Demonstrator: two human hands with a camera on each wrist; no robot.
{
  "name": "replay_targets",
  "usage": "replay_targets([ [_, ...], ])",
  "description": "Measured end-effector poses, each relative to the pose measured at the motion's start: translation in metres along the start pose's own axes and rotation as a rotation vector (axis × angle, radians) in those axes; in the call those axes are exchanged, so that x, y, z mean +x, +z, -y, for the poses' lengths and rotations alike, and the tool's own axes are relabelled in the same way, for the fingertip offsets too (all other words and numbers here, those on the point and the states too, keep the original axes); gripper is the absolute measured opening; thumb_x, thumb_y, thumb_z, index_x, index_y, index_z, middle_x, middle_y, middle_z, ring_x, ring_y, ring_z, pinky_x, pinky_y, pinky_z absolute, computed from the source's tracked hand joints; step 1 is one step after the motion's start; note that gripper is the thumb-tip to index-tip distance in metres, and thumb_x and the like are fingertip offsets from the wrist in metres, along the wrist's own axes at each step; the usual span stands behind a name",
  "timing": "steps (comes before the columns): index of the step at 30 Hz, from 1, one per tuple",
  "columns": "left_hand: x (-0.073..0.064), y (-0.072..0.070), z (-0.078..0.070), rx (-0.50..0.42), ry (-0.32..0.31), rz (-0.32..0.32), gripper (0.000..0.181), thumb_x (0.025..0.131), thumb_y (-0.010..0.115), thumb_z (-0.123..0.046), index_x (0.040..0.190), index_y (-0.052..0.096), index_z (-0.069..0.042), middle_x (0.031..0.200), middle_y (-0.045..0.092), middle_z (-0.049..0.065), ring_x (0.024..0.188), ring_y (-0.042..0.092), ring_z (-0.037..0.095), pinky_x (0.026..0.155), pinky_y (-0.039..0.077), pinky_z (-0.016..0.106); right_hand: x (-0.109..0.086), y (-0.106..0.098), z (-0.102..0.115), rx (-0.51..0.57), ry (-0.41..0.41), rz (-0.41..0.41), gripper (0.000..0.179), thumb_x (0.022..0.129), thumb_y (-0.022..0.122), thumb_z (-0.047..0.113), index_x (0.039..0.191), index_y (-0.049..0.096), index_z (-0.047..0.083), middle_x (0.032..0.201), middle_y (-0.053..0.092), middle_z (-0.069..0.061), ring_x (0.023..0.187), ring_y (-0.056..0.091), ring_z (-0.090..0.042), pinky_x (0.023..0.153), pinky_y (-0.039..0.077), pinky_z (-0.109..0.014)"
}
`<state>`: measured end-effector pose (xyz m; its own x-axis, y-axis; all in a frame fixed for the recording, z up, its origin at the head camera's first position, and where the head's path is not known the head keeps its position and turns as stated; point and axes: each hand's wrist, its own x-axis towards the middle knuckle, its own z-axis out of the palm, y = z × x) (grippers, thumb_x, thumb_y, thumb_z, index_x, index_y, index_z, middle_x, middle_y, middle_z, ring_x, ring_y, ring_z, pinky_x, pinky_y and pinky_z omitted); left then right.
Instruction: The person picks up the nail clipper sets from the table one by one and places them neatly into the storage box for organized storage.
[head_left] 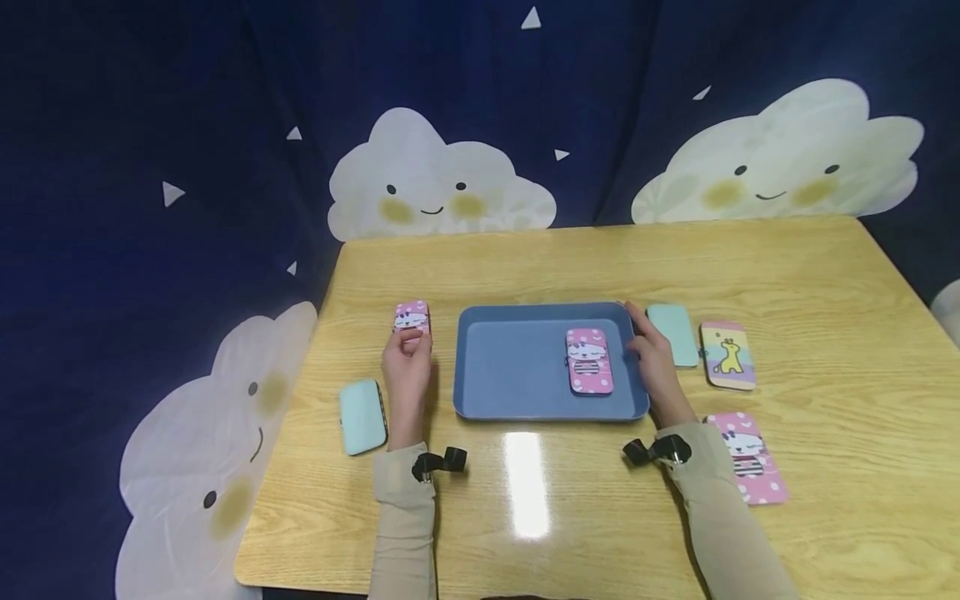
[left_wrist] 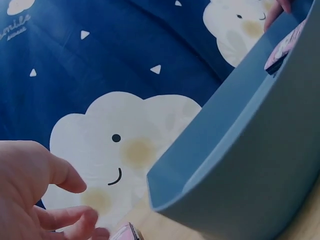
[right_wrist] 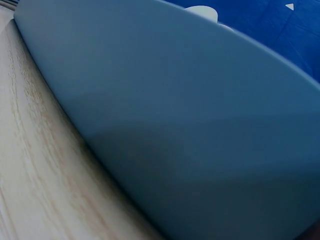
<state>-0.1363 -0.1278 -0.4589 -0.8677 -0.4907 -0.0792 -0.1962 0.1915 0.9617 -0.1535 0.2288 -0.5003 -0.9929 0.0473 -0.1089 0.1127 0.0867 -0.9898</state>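
Observation:
My left hand (head_left: 408, 371) hovers over the near end of a pink cartoon case (head_left: 412, 313), thumb and fingers loosely bent with a gap between them. In the left wrist view, that case (left_wrist: 125, 233) shows just below the fingertips. My right hand (head_left: 654, 367) grips the right wall of a blue tray (head_left: 517, 312) near its far corner. Another pink cartoon case (head_left: 590, 362), with a small clasp on its left side, lies in the right part of the tray. The tray's outer wall (right_wrist: 165, 100) fills most of the right wrist view and hides the right fingers.
A mint case (head_left: 363, 417) lies left of my left forearm. Right of the tray are another mint case (head_left: 672, 333), a striped giraffe case (head_left: 727, 356) and a pink case (head_left: 747, 458), partly behind the right sleeve. A dark blue cloud-print curtain (head_left: 465, 67) hangs behind the wooden table (head_left: 585, 517).

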Motion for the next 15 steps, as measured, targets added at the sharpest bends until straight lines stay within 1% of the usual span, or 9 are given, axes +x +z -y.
replay_targets([
  [3, 0.001, 0.000, 0.002, 0.021, 0.025, -0.039, 0.022, 0.089, 0.062, -0.009, 0.109, 0.065, 0.000, 0.082, 0.054, 0.002, 0.071, 0.049, 0.013, 0.059, 0.040, 0.023, -0.003, 0.001, 0.007, 0.004, 0.001, 0.001, 0.067, 0.090, 0.036, -0.009, 0.155, 0.030, 0.007, 0.163, 0.020, -0.009, 0.151, 0.008, -0.025, 0.121, 0.006, -0.044],
  [7, 0.003, 0.000, 0.004, 0.034, 0.052, -0.075, 0.025, 0.085, 0.059, -0.001, 0.110, 0.064, 0.002, 0.085, 0.052, 0.004, 0.073, 0.049, 0.016, 0.063, 0.040, 0.027, -0.007, 0.002, 0.013, 0.012, 0.001, 0.006, 0.067, 0.090, 0.036, -0.010, 0.155, 0.029, 0.005, 0.163, 0.019, -0.010, 0.151, 0.007, -0.026, 0.121, 0.005, -0.044],
  [9, 0.004, 0.001, 0.005, 0.042, 0.073, -0.092, 0.027, 0.084, 0.059, 0.002, 0.110, 0.064, 0.003, 0.087, 0.052, 0.007, 0.075, 0.049, 0.018, 0.065, 0.041, 0.029, -0.006, 0.002, 0.012, 0.015, 0.001, 0.003, 0.067, 0.090, 0.036, -0.010, 0.155, 0.029, 0.005, 0.163, 0.019, -0.010, 0.151, 0.007, -0.026, 0.121, 0.005, -0.044],
  [12, 0.005, 0.003, 0.007, 0.076, 0.104, -0.128, 0.028, 0.083, 0.059, 0.004, 0.111, 0.064, 0.002, 0.094, 0.053, 0.012, 0.081, 0.049, 0.022, 0.070, 0.040, 0.032, -0.003, 0.000, 0.005, 0.008, -0.002, 0.001, 0.067, 0.091, 0.036, -0.009, 0.155, 0.030, 0.007, 0.163, 0.019, -0.009, 0.151, 0.007, -0.025, 0.121, 0.005, -0.044],
  [15, 0.006, 0.006, 0.011, 0.145, 0.124, -0.167, 0.029, 0.083, 0.062, 0.001, 0.111, 0.063, -0.002, 0.102, 0.052, 0.015, 0.093, 0.046, 0.026, 0.078, 0.037, 0.036, -0.001, -0.001, -0.002, 0.001, -0.008, -0.002, 0.067, 0.091, 0.036, -0.008, 0.156, 0.030, 0.010, 0.164, 0.019, -0.007, 0.151, 0.007, -0.024, 0.121, 0.004, -0.043],
])
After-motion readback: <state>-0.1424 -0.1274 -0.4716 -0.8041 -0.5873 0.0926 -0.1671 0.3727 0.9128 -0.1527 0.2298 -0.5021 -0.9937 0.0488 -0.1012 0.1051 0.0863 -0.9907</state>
